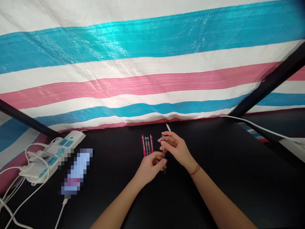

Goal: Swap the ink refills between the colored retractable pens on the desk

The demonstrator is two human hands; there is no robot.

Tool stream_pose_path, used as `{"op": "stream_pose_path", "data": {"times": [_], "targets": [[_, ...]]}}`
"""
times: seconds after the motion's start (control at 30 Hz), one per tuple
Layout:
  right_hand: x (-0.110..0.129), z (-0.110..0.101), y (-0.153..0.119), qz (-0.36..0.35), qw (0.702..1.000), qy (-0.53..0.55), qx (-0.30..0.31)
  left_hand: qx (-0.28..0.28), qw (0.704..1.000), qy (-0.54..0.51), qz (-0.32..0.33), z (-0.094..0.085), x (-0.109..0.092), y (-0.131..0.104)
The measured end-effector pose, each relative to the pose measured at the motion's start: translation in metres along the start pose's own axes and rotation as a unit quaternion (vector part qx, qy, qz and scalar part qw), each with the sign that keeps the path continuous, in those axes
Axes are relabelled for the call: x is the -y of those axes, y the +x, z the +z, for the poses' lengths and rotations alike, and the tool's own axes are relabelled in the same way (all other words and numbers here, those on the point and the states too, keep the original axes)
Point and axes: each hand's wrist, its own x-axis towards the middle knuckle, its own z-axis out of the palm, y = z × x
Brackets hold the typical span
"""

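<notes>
Between my two hands is a dark, partly clear pen (164,154), held nearly upright in the picture with its tip pointing toward me. My left hand (152,166) pinches it near the lower end. Higher up, the fingers of my right hand (175,147) are closed on its upper end. Just beyond my left hand lie several pens side by side, with pink pens (144,144) on the outside and grey pens (147,147) between them; their lower ends are partly behind that hand. Past my right fingertips rests a white and clear pen (168,127), partly hidden.
A white power strip (53,159) with plugged-in cables lies at the left. Near it is a blurred-out phone-like thing (77,171) on a white cable (61,212). A striped sheet (147,86) hangs behind the black table (238,178). Dark poles (269,82) slant at both sides.
</notes>
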Motion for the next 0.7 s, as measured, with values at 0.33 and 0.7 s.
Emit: {"op": "stream_pose_path", "data": {"times": [0.33,0.7], "targets": [[0.0011,-0.0010,-0.0003,0.002,1.000,-0.006,0.025,0.003,1.000,0.003,0.002,-0.0011,-0.0005,-0.0006],[0.0033,0.0004,-0.0022,-0.021,0.999,-0.015,0.021,0.001,1.000,0.027,0.016,-0.0020,-0.0013,-0.0009]]}}
